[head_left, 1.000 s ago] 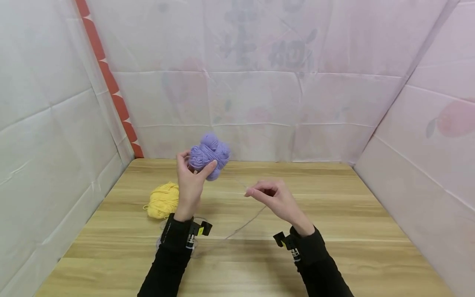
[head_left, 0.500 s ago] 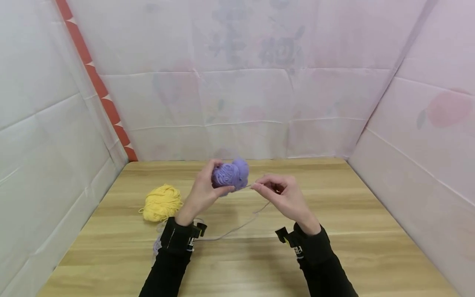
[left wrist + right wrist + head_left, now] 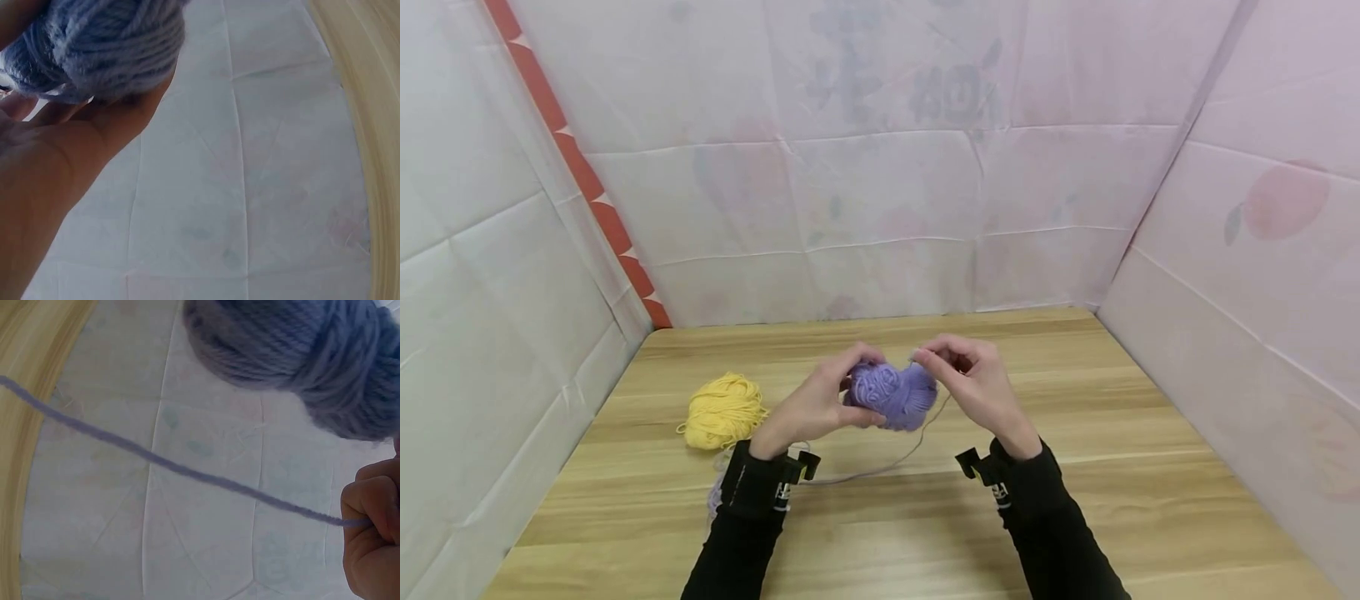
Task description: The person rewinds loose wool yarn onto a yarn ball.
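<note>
Above the middle of the table, my left hand grips a purple ball of yarn, thumb on the near side and fingers behind. The left wrist view shows the same yarn ball resting against the fingers and palm. Close to the ball's right side, my right hand pinches a purple yarn strand. From the curled fingers in the right wrist view, that strand runs taut past the ball. In the head view it droops to the table and passes leftward behind the left wrist.
A yellow ball of yarn lies on the wooden table left of my left hand. Some loose light purple yarn shows partly from behind the left sleeve. White printed sheets enclose the back and both sides.
My left hand has brought the purple ball right and down, turning it, until it nearly meets my right hand. The right hand stays almost in place, still pinching the strand.
</note>
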A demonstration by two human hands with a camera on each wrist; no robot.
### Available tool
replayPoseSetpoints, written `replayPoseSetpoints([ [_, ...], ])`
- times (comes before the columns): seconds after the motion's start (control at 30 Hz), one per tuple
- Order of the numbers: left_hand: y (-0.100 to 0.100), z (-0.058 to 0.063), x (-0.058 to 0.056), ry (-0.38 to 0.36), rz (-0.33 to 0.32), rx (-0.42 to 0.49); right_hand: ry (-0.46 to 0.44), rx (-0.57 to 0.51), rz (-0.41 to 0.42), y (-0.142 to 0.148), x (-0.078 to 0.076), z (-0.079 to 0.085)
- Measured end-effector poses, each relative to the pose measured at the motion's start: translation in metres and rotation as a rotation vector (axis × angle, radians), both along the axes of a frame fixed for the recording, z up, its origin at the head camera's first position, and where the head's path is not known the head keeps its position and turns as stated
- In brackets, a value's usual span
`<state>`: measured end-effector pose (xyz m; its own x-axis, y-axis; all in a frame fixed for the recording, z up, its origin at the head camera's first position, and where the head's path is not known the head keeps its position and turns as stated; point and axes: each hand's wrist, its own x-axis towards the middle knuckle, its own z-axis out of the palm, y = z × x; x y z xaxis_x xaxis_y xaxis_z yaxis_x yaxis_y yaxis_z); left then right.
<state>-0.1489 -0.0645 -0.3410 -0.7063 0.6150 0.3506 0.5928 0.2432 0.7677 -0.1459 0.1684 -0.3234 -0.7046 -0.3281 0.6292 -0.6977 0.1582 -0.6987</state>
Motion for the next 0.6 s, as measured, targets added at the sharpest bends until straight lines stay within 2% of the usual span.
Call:
replayPoseSetpoints([
  [0.13,-0.001,0.003,0.004,-0.033,-0.057,0.031,-0.019,0.002,-0.028,-0.001,-0.002,-0.002],
  [0.3,-0.003,0.008,0.009,-0.107,-0.113,0.098,-0.040,-0.018,-0.019,-0.003,-0.006,-0.005],
  [0.47,-0.007,0.010,0.011,-0.152,-0.118,0.149,-0.066,-0.063,0.007,-0.007,-0.009,-0.008],
  [0.6,-0.009,0.011,0.013,-0.179,-0.112,0.195,-0.135,-0.118,0.025,-0.009,-0.011,-0.013],
])
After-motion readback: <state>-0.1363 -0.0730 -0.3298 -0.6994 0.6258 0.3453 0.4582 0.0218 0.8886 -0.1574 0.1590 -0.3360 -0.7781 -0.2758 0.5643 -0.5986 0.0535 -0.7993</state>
